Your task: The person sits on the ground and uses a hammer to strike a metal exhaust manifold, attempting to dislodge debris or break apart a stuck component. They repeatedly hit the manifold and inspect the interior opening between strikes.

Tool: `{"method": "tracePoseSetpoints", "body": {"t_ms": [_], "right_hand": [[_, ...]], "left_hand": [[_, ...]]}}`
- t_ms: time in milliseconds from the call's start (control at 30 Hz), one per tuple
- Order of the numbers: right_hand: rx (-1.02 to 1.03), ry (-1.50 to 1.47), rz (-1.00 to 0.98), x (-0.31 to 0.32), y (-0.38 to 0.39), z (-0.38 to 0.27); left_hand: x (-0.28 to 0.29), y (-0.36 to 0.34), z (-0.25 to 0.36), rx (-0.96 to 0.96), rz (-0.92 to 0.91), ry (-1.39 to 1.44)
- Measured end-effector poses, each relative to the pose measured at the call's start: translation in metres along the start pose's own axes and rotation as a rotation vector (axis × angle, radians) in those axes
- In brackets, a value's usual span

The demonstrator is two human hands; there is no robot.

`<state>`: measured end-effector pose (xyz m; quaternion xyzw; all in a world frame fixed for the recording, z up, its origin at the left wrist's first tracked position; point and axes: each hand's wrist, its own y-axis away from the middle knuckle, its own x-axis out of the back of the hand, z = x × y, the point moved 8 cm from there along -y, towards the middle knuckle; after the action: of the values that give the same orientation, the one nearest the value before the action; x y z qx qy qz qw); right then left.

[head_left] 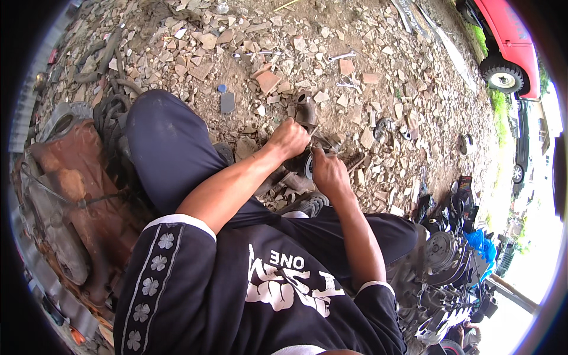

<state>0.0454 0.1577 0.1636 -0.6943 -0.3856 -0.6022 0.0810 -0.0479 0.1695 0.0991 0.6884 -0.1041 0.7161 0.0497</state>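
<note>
I sit over rubble-strewn ground with a rusty metal engine part (307, 110), a curved pipe piece with a round housing, between my feet. My left hand (288, 138) is closed in a fist on the top of that part or on a thin tool there; which one is hidden by the fingers. My right hand (327, 170) grips the lower round end of the same part, fingers curled on it. Both forearms reach forward from my dark shirt. My left knee in dark trousers (165, 142) rises to the left of the hands.
Wrenches (342, 57) and a long bar tool (255, 54) lie on the broken tiles beyond the part. A rusty engine block (77, 177) and hoses (109, 112) sit left. Piled car parts (449, 260) lie right. A red vehicle (509, 47) is parked at top right.
</note>
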Motion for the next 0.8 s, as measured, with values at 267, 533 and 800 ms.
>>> {"method": "tracePoseSetpoints", "body": {"t_ms": [267, 533, 800], "right_hand": [[0.051, -0.034, -0.034, -0.013, -0.008, 0.044], [-0.172, -0.353, 0.071, 0.007, -0.014, 0.095], [-0.003, -0.335, 0.100, 0.030, 0.002, 0.001]], "left_hand": [[-0.001, 0.010, -0.005, -0.030, 0.080, 0.029], [-0.020, 0.033, -0.057, 0.247, -0.086, 0.184], [0.003, 0.013, -0.045, 0.361, -0.326, 0.362]]}}
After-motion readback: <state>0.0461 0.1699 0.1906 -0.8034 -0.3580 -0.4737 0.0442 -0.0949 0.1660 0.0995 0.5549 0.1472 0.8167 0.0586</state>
